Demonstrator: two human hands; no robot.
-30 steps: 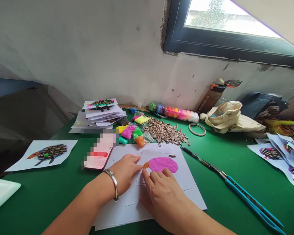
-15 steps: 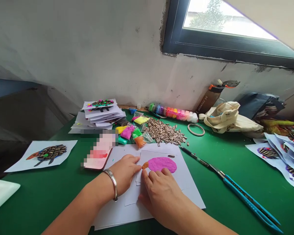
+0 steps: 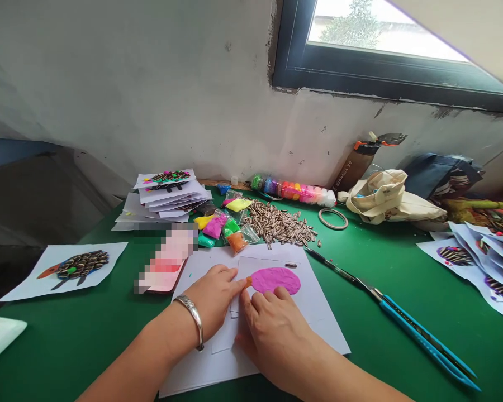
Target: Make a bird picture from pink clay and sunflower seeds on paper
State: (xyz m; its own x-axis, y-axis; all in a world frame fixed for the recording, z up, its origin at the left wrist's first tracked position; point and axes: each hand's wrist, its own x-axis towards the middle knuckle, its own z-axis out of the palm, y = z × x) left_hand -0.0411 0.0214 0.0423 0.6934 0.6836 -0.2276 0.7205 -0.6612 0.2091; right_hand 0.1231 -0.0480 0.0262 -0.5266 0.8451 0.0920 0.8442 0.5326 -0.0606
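Note:
A flat oval of purple clay (image 3: pixel 275 280) lies on a small white paper sheet (image 3: pixel 264 262), with a small piece of orange clay (image 3: pixel 248 282) at its left end. My left hand (image 3: pixel 214 296), wearing a silver bangle, presses the orange clay with an outstretched index fingertip and covers part of it. From below, my right hand (image 3: pixel 272 326) rests on the paper with bent fingers; its index fingertip is beside the orange clay and other fingertips touch the purple oval's lower edge. Its thumb is apart from the fingers. A single sunflower seed (image 3: pixel 290 265) lies above the oval.
Bagged coloured clay (image 3: pixel 215 226) and a pile of sunflower seeds (image 3: pixel 276 220) lie behind the paper. A phone (image 3: pixel 167 262) and a seed picture (image 3: pixel 75 271) are to the left. Blue-handled tweezers (image 3: pixel 427 338), a tape roll (image 3: pixel 332 219) and a cloth bag (image 3: pixel 379 195) are on the right.
My left index finger has moved slightly right onto the orange clay, hiding more of it. My right hand stays nearly in place. The view has shifted slightly.

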